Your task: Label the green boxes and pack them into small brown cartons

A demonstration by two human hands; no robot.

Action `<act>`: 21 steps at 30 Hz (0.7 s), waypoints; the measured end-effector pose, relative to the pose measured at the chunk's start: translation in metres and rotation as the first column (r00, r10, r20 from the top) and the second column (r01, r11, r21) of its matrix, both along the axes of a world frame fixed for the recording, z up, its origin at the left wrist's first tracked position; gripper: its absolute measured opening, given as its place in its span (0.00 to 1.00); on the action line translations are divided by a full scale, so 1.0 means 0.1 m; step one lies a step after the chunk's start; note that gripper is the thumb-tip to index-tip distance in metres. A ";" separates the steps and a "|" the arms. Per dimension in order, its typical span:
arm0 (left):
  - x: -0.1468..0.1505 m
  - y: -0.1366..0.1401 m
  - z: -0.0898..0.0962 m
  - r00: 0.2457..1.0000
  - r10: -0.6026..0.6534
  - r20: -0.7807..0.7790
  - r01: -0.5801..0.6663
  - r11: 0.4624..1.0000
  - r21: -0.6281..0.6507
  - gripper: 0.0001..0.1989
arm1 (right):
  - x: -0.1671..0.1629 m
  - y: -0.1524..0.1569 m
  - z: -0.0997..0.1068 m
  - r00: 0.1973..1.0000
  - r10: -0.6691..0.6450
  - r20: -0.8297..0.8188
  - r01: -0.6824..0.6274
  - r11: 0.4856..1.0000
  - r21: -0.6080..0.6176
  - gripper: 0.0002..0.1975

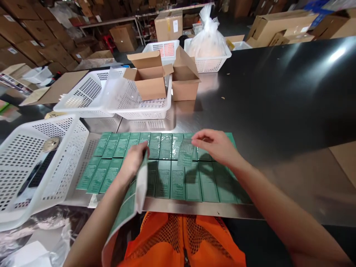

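Two rows of green boxes (164, 178) lie side by side along the table's front edge, some with a glossy surface. My right hand (214, 144) pinches the upper corner of a clear label (185, 152) between thumb and fingertips. The label hangs over the boxes near the middle; I cannot tell whether its lower end touches one. My left hand (135, 159) is closed on a curled sheet of labels (128, 209), white at its edge and greenish on its face. That sheet droops over the table edge towards my body and hides part of the boxes behind it.
A white basket (80, 128) at the left holds a tape roll (50, 144) and dark tools. Behind the boxes stand more white baskets (139, 114) and two open cartons (151, 87) (185, 89). A bagged basket (210, 63) stands farther back. Dark metal tabletop (272, 100) extends rightward.
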State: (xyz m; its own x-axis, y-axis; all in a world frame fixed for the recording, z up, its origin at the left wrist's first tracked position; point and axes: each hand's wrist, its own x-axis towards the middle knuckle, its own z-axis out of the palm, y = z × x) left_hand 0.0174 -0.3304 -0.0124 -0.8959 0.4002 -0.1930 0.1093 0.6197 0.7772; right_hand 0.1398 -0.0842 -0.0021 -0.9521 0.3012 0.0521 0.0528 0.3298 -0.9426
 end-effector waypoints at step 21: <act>0.24 0.46 -0.38 0.949 -0.283 0.141 0.299 0.947 -0.114 0.13 | -0.68 0.09 -0.64 0.957 0.092 0.275 -0.028 0.973 -0.229 0.10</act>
